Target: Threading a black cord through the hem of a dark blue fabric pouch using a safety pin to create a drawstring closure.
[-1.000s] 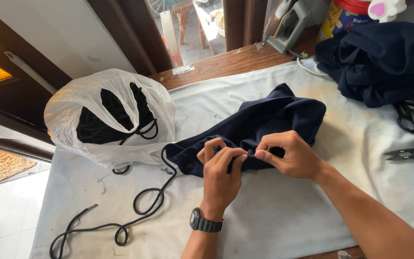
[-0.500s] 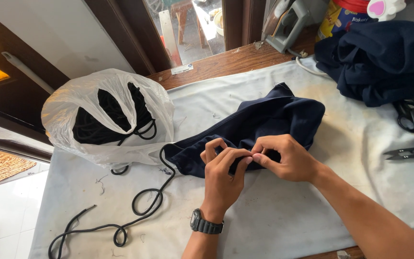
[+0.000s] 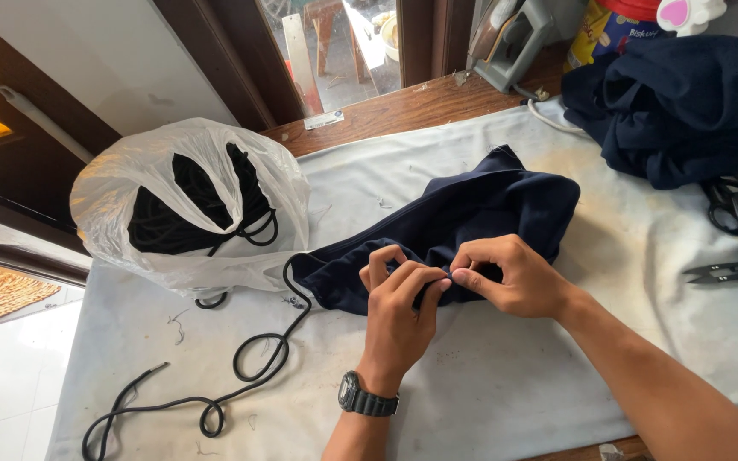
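Under the left hand (image 3: pixel 399 312) and right hand (image 3: pixel 506 277) lies a dark navy garment (image 3: pixel 463 218) of matt, soft knit cloth. The tabletop (image 3: pixel 489 384) beneath both hands wears a whitish cloth cover, matt, stained and flecked with lint. Left of the left hand, a black cord (image 3: pixel 258 358) looks smooth and round, faintly sheened. Beyond it, a thin plastic bag (image 3: pixel 155 171) is translucent, crinkled and glossy. Far right of the right hand, small snips (image 3: pixel 719 271) look like dull metal. Past the hands, the sill (image 3: pixel 403 107) is brown polished wood.
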